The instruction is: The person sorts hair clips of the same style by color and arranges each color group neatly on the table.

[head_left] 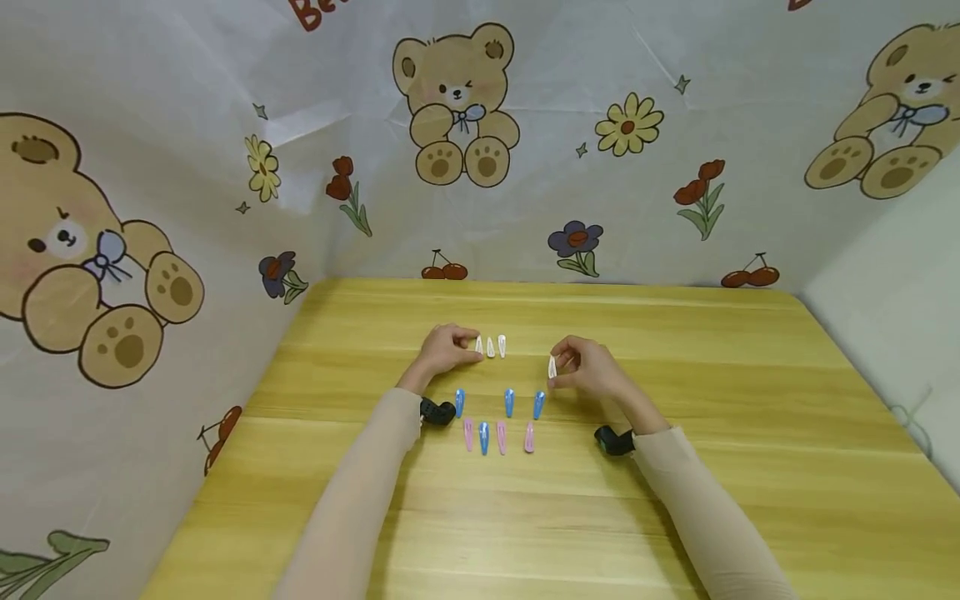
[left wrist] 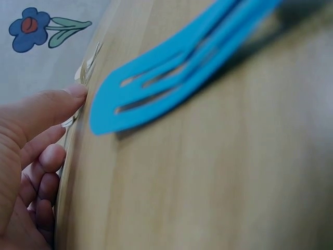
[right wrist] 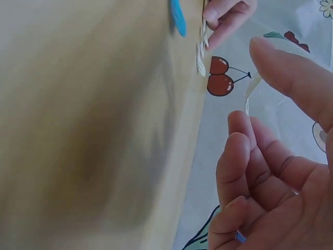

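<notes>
At the back of the table my left hand has thumb and forefinger at the two ends of a white hair clip lying on the wood. Two more white hair clips lie just right of it. My right hand pinches another white hair clip end to end between thumb and fingertip. The right wrist view shows this clip edge-on, held up above the table. A blue hair clip looms large near my left wrist, in front of the thumb.
Nearer to me, blue hair clips form a loose row. Below them lie several pink hair clips with one more blue hair clip among them. A bear-print cloth hangs behind and to the left of the wooden table.
</notes>
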A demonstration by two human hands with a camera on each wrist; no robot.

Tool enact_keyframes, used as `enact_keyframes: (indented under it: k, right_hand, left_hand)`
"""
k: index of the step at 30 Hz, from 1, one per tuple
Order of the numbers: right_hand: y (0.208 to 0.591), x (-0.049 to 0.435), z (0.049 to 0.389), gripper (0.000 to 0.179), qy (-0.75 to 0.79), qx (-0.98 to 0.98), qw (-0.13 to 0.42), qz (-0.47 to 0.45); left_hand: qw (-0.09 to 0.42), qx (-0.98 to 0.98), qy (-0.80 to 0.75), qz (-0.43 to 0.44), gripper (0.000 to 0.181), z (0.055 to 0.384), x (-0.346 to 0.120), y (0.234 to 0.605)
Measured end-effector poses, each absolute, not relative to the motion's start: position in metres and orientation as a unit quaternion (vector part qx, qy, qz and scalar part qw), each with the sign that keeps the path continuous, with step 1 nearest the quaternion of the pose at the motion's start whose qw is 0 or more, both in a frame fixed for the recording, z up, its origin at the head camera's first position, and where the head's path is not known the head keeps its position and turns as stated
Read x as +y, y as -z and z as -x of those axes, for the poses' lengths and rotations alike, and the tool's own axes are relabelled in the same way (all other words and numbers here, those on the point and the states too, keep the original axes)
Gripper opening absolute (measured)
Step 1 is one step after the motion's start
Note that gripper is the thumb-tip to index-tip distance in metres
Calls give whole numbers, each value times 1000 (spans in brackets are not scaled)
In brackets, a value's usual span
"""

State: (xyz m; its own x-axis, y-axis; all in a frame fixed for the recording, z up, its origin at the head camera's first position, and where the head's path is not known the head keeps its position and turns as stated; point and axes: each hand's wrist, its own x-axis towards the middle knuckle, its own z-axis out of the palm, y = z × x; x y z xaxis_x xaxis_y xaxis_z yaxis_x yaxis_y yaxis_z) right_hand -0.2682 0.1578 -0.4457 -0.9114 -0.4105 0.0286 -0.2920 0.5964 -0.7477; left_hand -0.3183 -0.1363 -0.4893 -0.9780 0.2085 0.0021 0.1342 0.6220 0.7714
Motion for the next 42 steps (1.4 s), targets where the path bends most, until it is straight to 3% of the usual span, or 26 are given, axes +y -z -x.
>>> enact_keyframes:
  k: [7,16,26,42]
  right_hand:
    - [432,145,300,48,388,904,52,171]
    - [446,125,324,47,375,908,87,167]
    - [469,109,323,42,366,901,148,181]
    - [456,92,336,42,340,907,152,197]
  left_hand:
    - [60,903,-405,-130,51,326,-129,479]
    - [62,909,-387,-143,51,331,-123,478]
    - [49,905,-404,-120,49,310,-130,499]
    - [32,899,-424,-103,48,315,-140,487]
